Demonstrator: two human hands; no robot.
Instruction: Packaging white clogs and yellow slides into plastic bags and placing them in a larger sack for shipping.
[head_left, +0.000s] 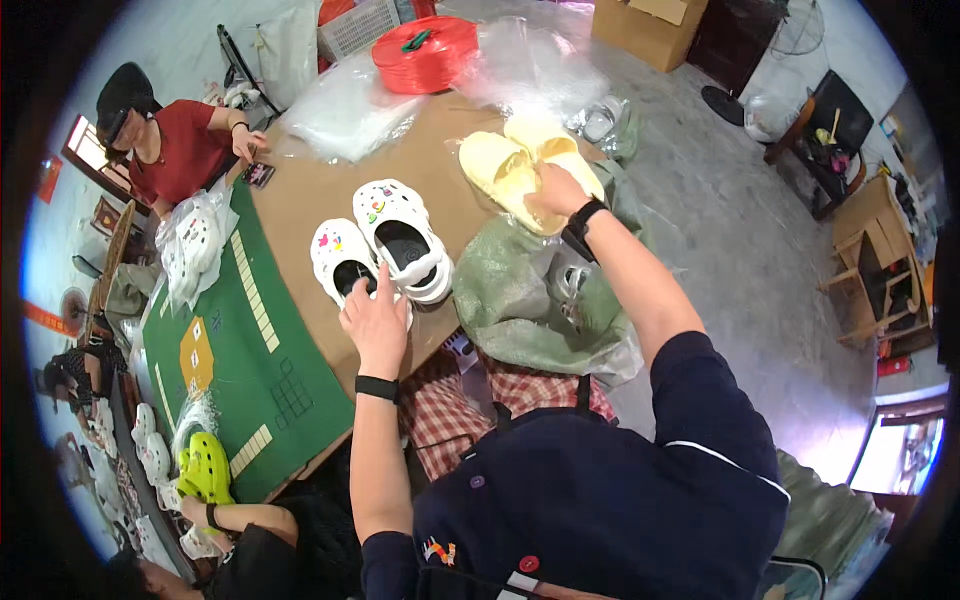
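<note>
A pair of white clogs point(385, 225) with small colourful charms on the toes stands on the brown board, heels toward me. My left hand point(375, 320) is at the heel of the left clog, fingers apart and stretched toward its opening. To the right, at the board's edge, lies a pair of pale yellow slippers point(495, 165). My right hand point(560, 195) grips the right part of the pair near the opening, its fingertips partly hidden. Just below it, a green woven sack point(510, 300) hangs by the board, with clear plastic in its mouth.
A red roll of plastic twine point(425, 55) and clear plastic bags point(355, 105) lie at the far side. Left is a green table mat point(250, 370). A person in red point(185, 150) sits far left; another person's hand point(200, 512) is by lime green clogs point(207, 470).
</note>
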